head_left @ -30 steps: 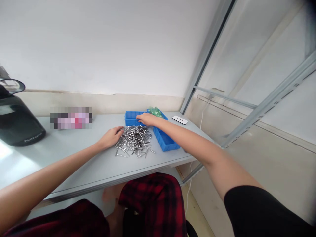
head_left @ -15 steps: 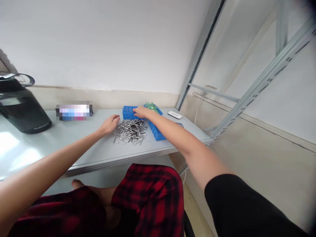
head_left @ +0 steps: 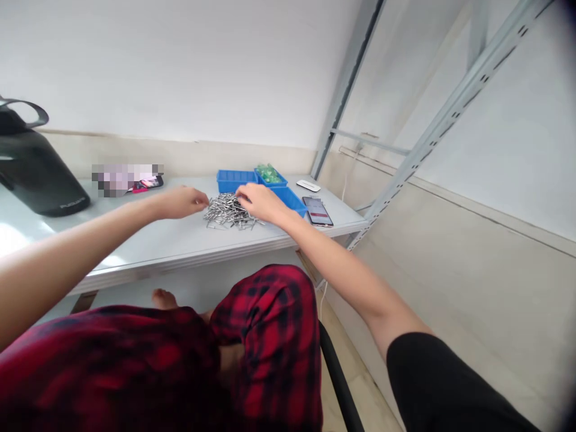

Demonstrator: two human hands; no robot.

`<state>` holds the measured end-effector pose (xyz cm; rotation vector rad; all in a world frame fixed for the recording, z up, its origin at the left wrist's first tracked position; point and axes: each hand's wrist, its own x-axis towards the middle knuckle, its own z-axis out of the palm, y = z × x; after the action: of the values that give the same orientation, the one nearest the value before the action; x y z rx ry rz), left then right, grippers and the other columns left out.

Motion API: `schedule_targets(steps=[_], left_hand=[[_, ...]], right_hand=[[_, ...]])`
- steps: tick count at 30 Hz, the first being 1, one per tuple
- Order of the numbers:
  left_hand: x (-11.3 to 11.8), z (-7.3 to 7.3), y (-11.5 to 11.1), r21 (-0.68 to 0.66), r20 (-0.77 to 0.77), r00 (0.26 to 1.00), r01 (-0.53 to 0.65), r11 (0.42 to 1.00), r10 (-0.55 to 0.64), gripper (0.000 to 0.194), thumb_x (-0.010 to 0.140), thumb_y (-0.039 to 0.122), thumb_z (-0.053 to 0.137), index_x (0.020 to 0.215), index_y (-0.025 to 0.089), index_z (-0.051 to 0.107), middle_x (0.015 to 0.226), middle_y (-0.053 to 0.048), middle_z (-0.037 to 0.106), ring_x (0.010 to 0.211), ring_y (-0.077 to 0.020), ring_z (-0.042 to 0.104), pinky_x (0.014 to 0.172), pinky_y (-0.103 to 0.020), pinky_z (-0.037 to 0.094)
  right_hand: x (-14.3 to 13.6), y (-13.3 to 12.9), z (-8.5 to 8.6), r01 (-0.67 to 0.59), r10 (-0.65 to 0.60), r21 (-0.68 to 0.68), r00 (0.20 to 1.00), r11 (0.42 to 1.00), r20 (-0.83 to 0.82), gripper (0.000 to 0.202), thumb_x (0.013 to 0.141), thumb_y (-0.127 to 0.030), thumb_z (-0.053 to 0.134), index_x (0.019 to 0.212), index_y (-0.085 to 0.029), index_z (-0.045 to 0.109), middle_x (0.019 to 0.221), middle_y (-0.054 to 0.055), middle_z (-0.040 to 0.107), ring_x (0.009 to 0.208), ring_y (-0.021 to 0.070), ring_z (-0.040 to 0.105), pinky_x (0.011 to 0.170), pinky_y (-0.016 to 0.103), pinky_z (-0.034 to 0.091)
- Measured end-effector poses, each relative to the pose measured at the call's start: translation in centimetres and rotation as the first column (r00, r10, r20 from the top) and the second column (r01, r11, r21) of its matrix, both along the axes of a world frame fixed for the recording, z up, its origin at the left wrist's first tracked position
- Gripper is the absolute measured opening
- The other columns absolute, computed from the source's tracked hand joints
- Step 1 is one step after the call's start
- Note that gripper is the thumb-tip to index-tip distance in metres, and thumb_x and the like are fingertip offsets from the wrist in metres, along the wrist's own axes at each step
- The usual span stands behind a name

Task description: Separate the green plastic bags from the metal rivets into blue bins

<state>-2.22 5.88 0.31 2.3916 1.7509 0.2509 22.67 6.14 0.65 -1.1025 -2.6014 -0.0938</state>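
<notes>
A heap of thin silver metal pieces that look like blind rivets (head_left: pixel 227 211) lies on the grey tabletop. At the heap's left edge is my left hand (head_left: pixel 182 202), its fingers curled together toward the thumb; anything held in them is too small to make out. My right hand (head_left: pixel 260 202) reaches over the heap's right side, fingers bent downward and slightly apart, with no piece visible in them. Just behind the heap stands a blue plastic bin (head_left: pixel 236 179). A second blue bin (head_left: pixel 290 201) is partly hidden behind my right wrist.
Green pieces fill another blue bin (head_left: pixel 271 174) at the back. To the right lie a phone (head_left: pixel 317 211) and a white flat device (head_left: pixel 308 186). A dark water bottle (head_left: pixel 45 174) and a blurred-out item (head_left: pixel 119 180) are at left. A metal rack post (head_left: pixel 344 96) rises at right.
My right hand has moved from the back blue bin down to the heap. My left hand's fingers have curled in. The camera view has shifted, uncovering the phone.
</notes>
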Motion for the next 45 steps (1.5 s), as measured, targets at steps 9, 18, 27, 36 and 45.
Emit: schedule_targets(steps=[9,18,27,36,45], left_hand=[[-0.1,-7.3,-1.6,0.154,0.187,0.957,0.194,0.969,-0.221,0.038,0.087,0.043,0.048,0.112,0.024,0.070,0.113,-0.008,0.068,0.111,-0.0267,0.059,0.103,-0.038,0.043],[-0.3,-9.4,-0.2,0.353,0.212,0.898,0.297,0.887,-0.385,0.029,0.096,0.038,0.048,0.101,0.024,0.072,0.105,-0.006,0.068,0.099,-0.0207,0.062,0.092,-0.035,0.049],[0.8,-9.9,-0.1,0.470,0.083,0.910,0.323,0.821,-0.406,0.023,0.097,0.026,0.048,0.093,0.021,0.071,0.099,-0.007,0.065,0.095,-0.0219,0.059,0.087,-0.037,0.047],[0.9,-10.6,0.4,0.510,0.075,0.925,0.286,0.811,-0.373,0.019,0.097,0.023,0.048,0.093,0.018,0.065,0.098,-0.009,0.065,0.097,-0.0246,0.058,0.088,-0.038,0.046],[0.0,-10.4,-0.1,0.617,0.116,0.954,0.150,0.773,-0.277,0.025,0.100,0.024,0.039,0.098,0.018,0.063,0.089,-0.010,0.067,0.089,-0.0243,0.061,0.082,-0.038,0.046]], right_hand=[[2.6,-1.8,-5.4,0.025,-0.031,-0.175,0.999,0.984,-0.030,0.024,0.097,-0.025,0.049,0.113,-0.020,0.065,0.112,0.009,0.066,0.104,0.0194,0.061,0.089,0.027,0.043],[2.6,-1.4,-8.8,0.052,-0.106,-0.199,0.956,0.979,-0.272,0.017,0.094,-0.021,0.053,0.104,-0.020,0.067,0.105,0.006,0.070,0.097,0.0193,0.065,0.086,0.030,0.047],[2.4,-1.6,-9.4,0.090,-0.140,-0.147,0.914,0.985,-0.380,0.018,0.092,-0.027,0.055,0.105,-0.021,0.067,0.094,0.006,0.071,0.082,0.0187,0.065,0.081,0.031,0.049],[1.8,-1.6,-9.2,0.173,-0.202,-0.107,0.890,0.979,-0.408,0.022,0.091,-0.034,0.055,0.105,-0.019,0.066,0.076,0.001,0.066,0.063,0.0146,0.058,0.065,0.027,0.047],[-1.6,-0.7,-8.3,0.033,0.084,0.389,0.956,0.921,-0.280,0.021,0.095,-0.023,0.047,0.101,-0.018,0.067,0.088,0.009,0.069,0.087,0.0210,0.062,0.084,0.034,0.050]])
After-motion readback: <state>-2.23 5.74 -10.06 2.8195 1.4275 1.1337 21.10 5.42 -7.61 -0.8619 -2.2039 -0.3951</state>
